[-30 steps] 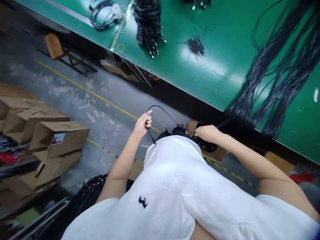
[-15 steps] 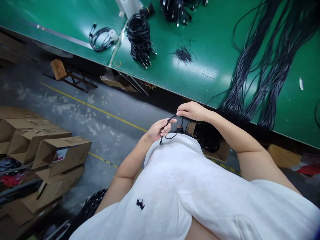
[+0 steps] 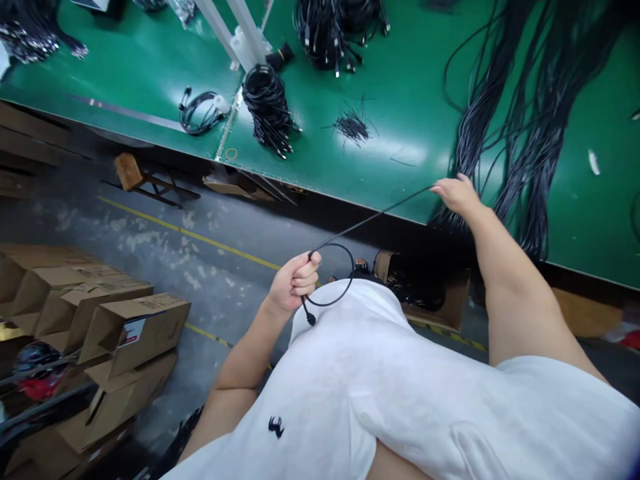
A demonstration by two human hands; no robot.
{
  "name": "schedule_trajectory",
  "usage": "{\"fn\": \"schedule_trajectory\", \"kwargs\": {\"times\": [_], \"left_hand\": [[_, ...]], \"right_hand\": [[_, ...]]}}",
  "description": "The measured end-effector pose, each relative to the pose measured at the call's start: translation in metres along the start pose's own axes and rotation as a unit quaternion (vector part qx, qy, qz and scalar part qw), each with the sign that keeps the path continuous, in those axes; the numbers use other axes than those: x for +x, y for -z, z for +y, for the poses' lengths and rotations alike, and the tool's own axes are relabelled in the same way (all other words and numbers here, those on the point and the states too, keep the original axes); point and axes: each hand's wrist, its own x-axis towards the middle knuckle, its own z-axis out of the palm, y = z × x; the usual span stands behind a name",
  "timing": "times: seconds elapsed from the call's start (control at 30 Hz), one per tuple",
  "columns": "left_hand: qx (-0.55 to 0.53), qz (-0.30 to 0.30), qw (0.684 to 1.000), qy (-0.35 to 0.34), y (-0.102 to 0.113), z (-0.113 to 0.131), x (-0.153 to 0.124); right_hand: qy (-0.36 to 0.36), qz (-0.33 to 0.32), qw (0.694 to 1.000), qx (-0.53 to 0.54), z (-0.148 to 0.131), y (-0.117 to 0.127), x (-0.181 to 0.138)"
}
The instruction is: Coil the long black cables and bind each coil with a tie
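My left hand (image 3: 296, 280) is closed around a thin black cable (image 3: 377, 215), in front of my shirt. One loop of the cable hangs to the right of that fist, and a plug end dangles below it. Farther right, over the table edge, my right hand (image 3: 456, 195) pinches the same cable, which runs straight between both hands. Just behind the right hand lies a long bundle of loose black cables (image 3: 543, 140), draped to the edge of the green table (image 3: 400, 163).
Coiled black cables (image 3: 267, 100), a single coil (image 3: 200, 113) and a heap of short black pieces (image 3: 353, 125) lie on the table. Open cardboard boxes (image 3: 135, 327) stand on the left. Below the table is a box of black cables (image 3: 453, 303); a wooden stool (image 3: 129, 171) stands farther left.
My right hand has moved away to the right and up to the table edge, drawing the cable out straight. My left hand has shifted slightly left and down and closed tighter.
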Motion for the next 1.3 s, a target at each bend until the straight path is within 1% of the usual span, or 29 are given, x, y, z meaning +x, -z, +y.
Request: {"fn": "schedule_trajectory", "kwargs": {"times": [0.03, 0.07, 0.1, 0.13, 0.17, 0.2, 0.23, 0.27, 0.33, 0.37, 0.43, 0.47, 0.5, 0.53, 0.57, 0.6, 0.63, 0.67, 0.7, 0.73, 0.77, 0.83, 0.9, 0.97, 1.0, 1.07, 1.2, 1.27, 1.3], "left_hand": [[0.001, -0.005, 1.0, 0.016, -0.005, 0.0, 0.002], [-0.002, -0.009, 1.0, 0.022, -0.01, 0.001, 0.003], [-0.011, -0.009, 1.0, 0.013, -0.014, 0.003, 0.004], [-0.024, -0.007, 1.0, -0.013, -0.017, 0.008, 0.002], [-0.044, -0.003, 0.998, -0.055, -0.019, 0.014, -0.003], [-0.067, 0.001, 0.992, -0.106, -0.019, 0.023, -0.009], [-0.09, 0.003, 0.982, -0.165, -0.017, 0.034, -0.019], [-0.113, 0.002, 0.968, -0.223, -0.014, 0.046, -0.029], [-0.136, -0.009, 0.941, -0.31, -0.005, 0.071, -0.052], [-0.138, -0.015, 0.93, -0.34, 0.0, 0.082, -0.062], [-0.124, -0.016, 0.919, -0.374, 0.012, 0.098, -0.074], [-0.109, -0.007, 0.919, -0.378, 0.018, 0.102, -0.075], [-0.082, 0.008, 0.925, -0.371, 0.022, 0.103, -0.073], [-0.043, 0.027, 0.936, -0.349, 0.026, 0.099, -0.067], [0.008, 0.049, 0.946, -0.321, 0.028, 0.092, -0.058], [0.071, 0.069, 0.954, -0.283, 0.03, 0.082, -0.047], [0.135, 0.085, 0.955, -0.251, 0.03, 0.07, -0.034], [0.195, 0.093, 0.945, -0.244, 0.031, 0.056, -0.021], [0.254, 0.083, 0.937, -0.227, 0.031, 0.042, -0.007], [0.304, 0.062, 0.929, -0.203, 0.032, 0.027, 0.005], [0.349, 0.049, 0.917, -0.187, 0.032, 0.013, 0.015], [0.409, 0.013, 0.896, -0.175, 0.031, -0.01, 0.028], [0.414, -0.041, 0.898, -0.143, 0.028, -0.025, 0.032], [0.374, -0.095, 0.919, -0.083, 0.024, -0.031, 0.033], [0.345, -0.112, 0.93, -0.053, 0.021, -0.032, 0.033], [0.292, -0.114, 0.949, -0.015, 0.015, -0.032, 0.035], [0.213, -0.08, 0.974, 0.02, 0.002, -0.026, 0.039], [0.17, -0.077, 0.982, 0.04, -0.003, -0.022, 0.036], [0.144, -0.08, 0.985, 0.047, -0.006, -0.019, 0.033]], "right_hand": [[-0.034, 0.007, 0.999, -0.007, 0.02, 0.009, -0.004], [-0.053, 0.02, 0.998, -0.005, 0.031, 0.019, -0.012], [-0.058, 0.047, 0.997, -0.001, 0.031, 0.03, -0.024], [-0.054, 0.084, 0.995, 0.006, 0.022, 0.04, -0.041], [-0.04, 0.126, 0.991, 0.016, 0.004, 0.052, -0.061], [-0.011, 0.163, 0.986, 0.026, -0.02, 0.063, -0.084], [0.021, 0.18, 0.983, 0.041, -0.047, 0.075, -0.108], [0.051, 0.178, 0.981, 0.056, -0.074, 0.088, -0.132], [0.122, 0.142, 0.979, 0.087, -0.121, 0.112, -0.17], [0.165, 0.103, 0.976, 0.101, -0.138, 0.12, -0.182], [0.229, 0.01, 0.966, 0.119, -0.158, 0.126, -0.188], [0.23, -0.027, 0.966, 0.115, -0.163, 0.122, -0.184], [0.205, -0.048, 0.973, 0.098, -0.165, 0.114, -0.175], [0.163, -0.055, 0.983, 0.07, -0.168, 0.103, -0.165], [0.124, -0.063, 0.99, 0.036, -0.173, 0.09, -0.154], [0.111, -0.083, 0.99, 0.002, -0.18, 0.076, -0.143], [0.133, -0.123, 0.983, -0.024, -0.19, 0.064, -0.135], [0.184, -0.177, 0.966, -0.039, -0.202, 0.054, -0.128], [0.244, -0.229, 0.941, -0.041, -0.214, 0.048, -0.123], [0.296, -0.262, 0.918, -0.029, -0.226, 0.045, -0.119], [0.329, -0.275, 0.904, -0.007, -0.235, 0.046, -0.115], [0.343, -0.261, 0.901, 0.054, -0.244, 0.054, -0.105], [0.335, -0.247, 0.903, 0.109, -0.242, 0.062, -0.095], [0.319, -0.245, 0.905, 0.141, -0.234, 0.064, -0.087], [0.31, -0.241, 0.907, 0.152, -0.23, 0.063, -0.084], [0.296, -0.234, 0.91, 0.172, -0.227, 0.058, -0.083], [0.284, -0.208, 0.912, 0.212, -0.228, 0.046, -0.078], [0.284, -0.199, 0.905, 0.247, -0.213, 0.039, -0.069], [0.277, -0.191, 0.904, 0.263, -0.198, 0.034, -0.062]]}}
